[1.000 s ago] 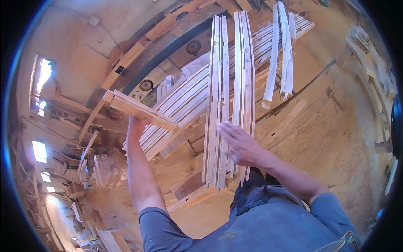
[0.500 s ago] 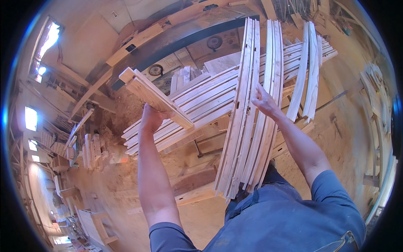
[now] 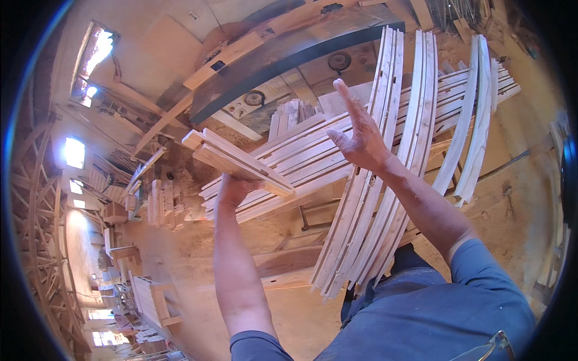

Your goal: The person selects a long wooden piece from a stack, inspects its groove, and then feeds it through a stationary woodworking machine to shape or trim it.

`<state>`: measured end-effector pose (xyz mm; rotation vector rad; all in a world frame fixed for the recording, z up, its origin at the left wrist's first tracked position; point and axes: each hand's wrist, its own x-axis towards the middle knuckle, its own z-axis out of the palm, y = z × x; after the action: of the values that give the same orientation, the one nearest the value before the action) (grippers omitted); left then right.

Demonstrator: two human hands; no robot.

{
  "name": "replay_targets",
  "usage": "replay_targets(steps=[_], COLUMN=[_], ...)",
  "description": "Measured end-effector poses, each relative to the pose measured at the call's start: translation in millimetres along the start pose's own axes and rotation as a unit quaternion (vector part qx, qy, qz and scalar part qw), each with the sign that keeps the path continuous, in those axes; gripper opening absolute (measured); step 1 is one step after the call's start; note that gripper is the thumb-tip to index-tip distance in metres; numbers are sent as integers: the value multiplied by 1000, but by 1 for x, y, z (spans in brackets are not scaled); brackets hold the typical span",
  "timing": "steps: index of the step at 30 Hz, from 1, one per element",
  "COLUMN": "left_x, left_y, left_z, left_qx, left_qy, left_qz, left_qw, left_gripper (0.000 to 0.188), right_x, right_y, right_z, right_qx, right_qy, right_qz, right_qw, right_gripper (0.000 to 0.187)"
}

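Note:
My left hand (image 3: 233, 191) is closed around a short bundle of wooden pieces (image 3: 244, 162), gripped from below and tilted over the left part of a layer of long strips. My right hand (image 3: 362, 137) is raised with thumb and fingers apart and nothing in it. Beneath and beside it, grooved wooden strips (image 3: 385, 96) lie crosswise, their near ends close to my waist. A second group of grooved strips (image 3: 421, 90) runs alongside. Below these spreads the layer of long light wooden strips (image 3: 307, 162). The undersides of the held pieces are partly hidden by my fingers.
Two more strips (image 3: 481, 120) lie crosswise at the right. Behind the pile stands a long dark-edged machine bench (image 3: 289, 66) with a round dial (image 3: 254, 98). Upright wood offcuts (image 3: 162, 201) stand at the left, and a wooden frame (image 3: 150, 301) sits on the dusty floor.
My right hand has left the crosswise strips, moving up and left with its fingers spreading. My left hand still holds the short pieces. The whole view has shifted, so the scene sits farther right.

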<state>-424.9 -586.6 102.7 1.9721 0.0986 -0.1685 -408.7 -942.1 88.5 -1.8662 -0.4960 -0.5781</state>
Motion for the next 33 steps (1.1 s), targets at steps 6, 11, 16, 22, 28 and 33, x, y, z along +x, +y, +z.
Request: replay_targets(steps=[6, 11, 16, 22, 28, 33], left_x=[-2, -1, -3, -3, 0, -4], left_y=[7, -2, 6, 3, -5, 5], left_z=[3, -1, 3, 2, 0, 8], left_qx=[9, -4, -19, -28, -1, -30], left_qy=[-4, 8, -3, 0, 0, 12], left_qz=[-18, -25, -38, -41, -11, 14], left_qw=[1000, 1000, 999, 999, 1000, 999], left_gripper=[53, 54, 56, 57, 65, 63], right_x=[-54, -99, -102, -98, -96, -96], right_y=[87, 138, 138, 131, 129, 131], right_z=[24, 28, 31, 29, 31, 31], right_qx=[-166, -316, -294, -295, -309, -324], right_qy=[-128, -225, -203, -203, -217, -230], right_qz=[39, 73, 72, 71, 73, 73], right_qw=[977, 919, 931, 931, 923, 915], right_gripper=[73, 55, 50, 44, 44, 46])
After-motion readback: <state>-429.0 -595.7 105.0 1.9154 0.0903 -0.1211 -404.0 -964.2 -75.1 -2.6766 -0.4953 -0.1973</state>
